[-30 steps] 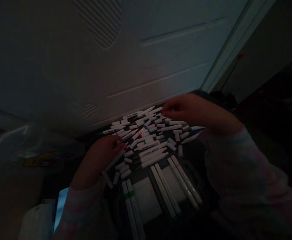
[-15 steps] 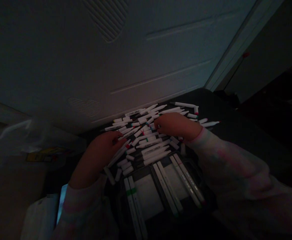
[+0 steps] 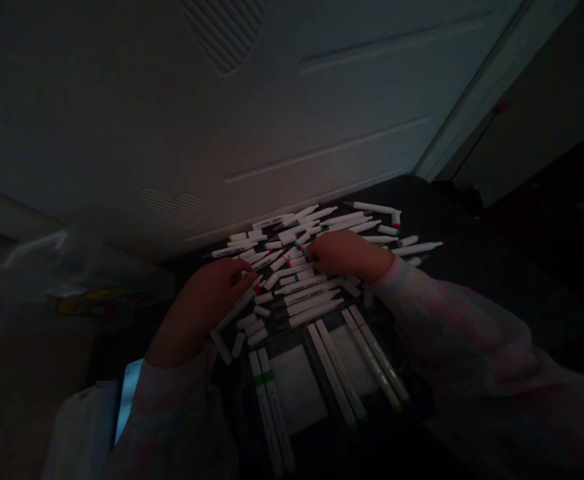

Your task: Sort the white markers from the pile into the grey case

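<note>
The scene is very dark. A heap of white markers (image 3: pixel 297 267) with coloured bands lies on a dark surface in front of me. My left hand (image 3: pixel 207 300) rests on the heap's left edge, fingers curled onto markers there. My right hand (image 3: pixel 347 257) lies on the heap's right side, fingers bent down among the markers; what they hold, if anything, is hidden. Nearer to me sits a dark marker case (image 3: pixel 317 387) with several markers laid in its slots.
A white panelled door (image 3: pixel 272 120) stands just behind the heap. Its frame (image 3: pixel 477 100) runs up at the right. Clear plastic packaging (image 3: pixel 67 280) lies at the left. A pale object (image 3: pixel 92 420) sits by my left sleeve.
My right hand came back from the far right of the heap and settled lower on its right side, uncovering several markers beyond it. My left hand hardly moved.
</note>
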Action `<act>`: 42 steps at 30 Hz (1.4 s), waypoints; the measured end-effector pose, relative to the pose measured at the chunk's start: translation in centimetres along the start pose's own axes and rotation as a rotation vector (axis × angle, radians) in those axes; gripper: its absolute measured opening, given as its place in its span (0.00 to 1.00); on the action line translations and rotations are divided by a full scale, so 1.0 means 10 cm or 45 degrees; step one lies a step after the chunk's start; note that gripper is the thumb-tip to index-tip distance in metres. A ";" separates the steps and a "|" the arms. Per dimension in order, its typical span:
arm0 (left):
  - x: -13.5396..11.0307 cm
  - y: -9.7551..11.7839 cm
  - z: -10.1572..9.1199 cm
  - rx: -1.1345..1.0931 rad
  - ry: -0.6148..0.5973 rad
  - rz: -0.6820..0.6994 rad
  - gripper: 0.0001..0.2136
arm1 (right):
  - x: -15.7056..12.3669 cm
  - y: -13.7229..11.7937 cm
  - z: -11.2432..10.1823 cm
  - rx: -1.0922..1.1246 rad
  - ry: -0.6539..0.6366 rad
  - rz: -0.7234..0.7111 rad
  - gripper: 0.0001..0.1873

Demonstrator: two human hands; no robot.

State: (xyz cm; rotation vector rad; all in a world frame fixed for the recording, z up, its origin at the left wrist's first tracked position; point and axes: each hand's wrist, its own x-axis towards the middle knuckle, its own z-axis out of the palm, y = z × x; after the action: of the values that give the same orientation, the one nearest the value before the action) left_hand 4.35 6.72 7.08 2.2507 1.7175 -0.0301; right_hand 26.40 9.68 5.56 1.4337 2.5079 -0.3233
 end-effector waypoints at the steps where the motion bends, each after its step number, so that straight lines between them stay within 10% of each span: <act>1: 0.02 0.01 0.02 0.008 -0.007 0.017 0.14 | 0.00 0.00 0.00 -0.001 -0.004 -0.001 0.14; 20: 0.14 0.18 0.29 0.234 -0.091 0.122 0.12 | -0.06 0.21 -0.17 0.106 0.033 0.072 0.15; 42: -0.18 0.00 -0.20 -0.109 0.284 -0.130 0.16 | 0.00 0.02 -0.02 -0.016 -0.038 0.008 0.13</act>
State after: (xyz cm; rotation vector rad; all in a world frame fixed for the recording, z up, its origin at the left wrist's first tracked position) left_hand 3.51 5.55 9.34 2.1713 1.9052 0.2767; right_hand 26.62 9.83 5.75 1.4212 2.4774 -0.3250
